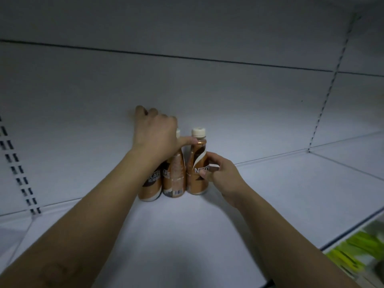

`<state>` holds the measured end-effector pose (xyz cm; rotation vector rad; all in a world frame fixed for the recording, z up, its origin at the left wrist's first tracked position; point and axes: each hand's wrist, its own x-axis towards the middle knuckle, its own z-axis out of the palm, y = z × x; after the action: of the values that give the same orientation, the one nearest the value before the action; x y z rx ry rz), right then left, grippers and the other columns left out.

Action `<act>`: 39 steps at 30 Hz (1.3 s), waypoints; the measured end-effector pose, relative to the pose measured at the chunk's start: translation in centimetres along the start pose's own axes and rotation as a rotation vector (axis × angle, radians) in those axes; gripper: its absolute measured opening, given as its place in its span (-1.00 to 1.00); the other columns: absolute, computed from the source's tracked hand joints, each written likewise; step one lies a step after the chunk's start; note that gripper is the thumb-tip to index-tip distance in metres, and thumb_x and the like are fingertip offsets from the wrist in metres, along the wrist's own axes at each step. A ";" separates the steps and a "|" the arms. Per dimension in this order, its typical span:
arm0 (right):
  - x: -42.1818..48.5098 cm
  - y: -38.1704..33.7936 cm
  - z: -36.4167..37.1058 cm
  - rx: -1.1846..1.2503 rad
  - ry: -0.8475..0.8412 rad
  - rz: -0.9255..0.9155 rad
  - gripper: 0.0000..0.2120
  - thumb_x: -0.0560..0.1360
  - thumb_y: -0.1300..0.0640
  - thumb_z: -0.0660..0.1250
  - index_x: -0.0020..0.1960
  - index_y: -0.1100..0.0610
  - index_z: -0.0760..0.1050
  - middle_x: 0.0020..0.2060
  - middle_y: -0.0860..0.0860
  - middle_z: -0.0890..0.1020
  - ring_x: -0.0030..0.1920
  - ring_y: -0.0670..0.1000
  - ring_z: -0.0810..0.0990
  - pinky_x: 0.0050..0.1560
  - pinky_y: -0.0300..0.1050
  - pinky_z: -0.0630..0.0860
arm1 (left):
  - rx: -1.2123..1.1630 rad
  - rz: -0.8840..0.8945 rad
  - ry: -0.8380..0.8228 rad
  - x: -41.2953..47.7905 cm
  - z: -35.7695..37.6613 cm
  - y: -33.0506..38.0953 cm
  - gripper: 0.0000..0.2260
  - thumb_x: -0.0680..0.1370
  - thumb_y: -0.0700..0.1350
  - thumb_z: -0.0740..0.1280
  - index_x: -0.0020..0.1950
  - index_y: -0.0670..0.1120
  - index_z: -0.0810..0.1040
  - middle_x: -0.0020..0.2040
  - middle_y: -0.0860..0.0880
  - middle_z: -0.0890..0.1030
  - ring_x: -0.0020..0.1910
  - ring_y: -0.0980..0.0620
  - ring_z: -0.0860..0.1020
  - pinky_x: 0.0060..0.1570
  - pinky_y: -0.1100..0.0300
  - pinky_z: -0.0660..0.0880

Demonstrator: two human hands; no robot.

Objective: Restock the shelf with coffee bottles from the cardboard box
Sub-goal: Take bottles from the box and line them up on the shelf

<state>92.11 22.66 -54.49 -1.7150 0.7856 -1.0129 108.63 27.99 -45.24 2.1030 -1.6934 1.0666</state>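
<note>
Standing upright on shelf (270, 194): three coffee bottles (197, 173), brown liquid inside. Left hand (154, 132) fingers draped over tops; right hand (224, 173) fingers pinching rightmost bottle.

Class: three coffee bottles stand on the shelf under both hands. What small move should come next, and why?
Probably let go and draw both hands back. The three bottles stand upright, close together on the shelf; the left hand rests over their tops, the right hand touches the right bottle.

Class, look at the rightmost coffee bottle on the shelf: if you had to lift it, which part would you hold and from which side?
Hold the rightmost bottle around its wide lower body, coming from its right. It stands upright, the middle bottle crowds its left, and the right hand already touches that free side.
</note>
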 end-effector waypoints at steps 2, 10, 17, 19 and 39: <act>-0.4 0.4 0.6 -0.056 0.025 -0.006 -0.64 0.50 0.28 0.36 0.28 0.09 0.51 0.04 -0.04 0.62 0.06 0.00 0.60 0.07 -0.18 0.55 | -0.057 0.018 0.034 -0.5 0.5 -0.5 -0.33 0.29 0.57 -0.01 -0.25 -0.01 0.46 -0.28 -0.05 0.57 -0.16 -0.10 0.47 0.01 -0.06 0.25; -1.2 1.6 0.8 -0.276 0.097 -0.030 -0.41 0.37 0.08 0.53 0.35 -0.07 0.40 0.10 -0.18 0.57 0.06 -0.13 0.56 0.00 -0.27 0.48 | -0.085 0.123 -0.060 -0.5 0.0 -1.3 -0.48 0.25 0.40 0.33 -0.02 0.04 0.44 -0.12 -0.03 0.60 -0.02 -0.12 0.47 0.12 -0.11 0.21; 0.0 2.2 1.8 -0.335 0.146 -0.098 -0.53 0.42 0.14 0.48 0.17 -0.23 0.35 -0.16 -0.39 0.52 -0.14 -0.36 0.53 -0.29 -0.56 0.37 | -0.075 0.080 -0.079 -0.4 -0.1 -1.2 -0.44 0.25 0.41 0.36 0.01 0.02 0.49 -0.11 -0.06 0.59 0.02 -0.12 0.47 0.15 -0.08 0.21; 0.5 2.4 2.0 -0.323 0.157 -0.058 -0.57 0.45 0.16 0.45 0.17 -0.13 0.33 -0.10 -0.28 0.52 -0.11 -0.23 0.53 -0.26 -0.52 0.34 | -0.063 0.077 -0.069 -0.4 -0.1 -1.1 -0.44 0.25 0.41 0.36 0.02 0.01 0.50 -0.10 -0.06 0.60 0.03 -0.12 0.47 0.15 -0.08 0.22; -2.1 -2.2 -0.7 -0.678 0.024 0.134 -0.09 0.47 -0.22 0.32 0.57 0.03 -0.16 0.47 0.13 0.32 0.42 0.17 0.35 0.37 0.07 0.31 | -0.074 0.049 -0.016 -3.0 -3.0 1.9 -0.39 0.32 0.21 0.41 0.25 -0.07 0.41 0.25 -0.15 0.46 0.21 -0.16 0.41 0.28 -0.16 0.19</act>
<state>90.65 24.91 -52.82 -2.1732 1.3478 -0.7120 105.53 31.42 -45.56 2.0399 -1.7716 0.9872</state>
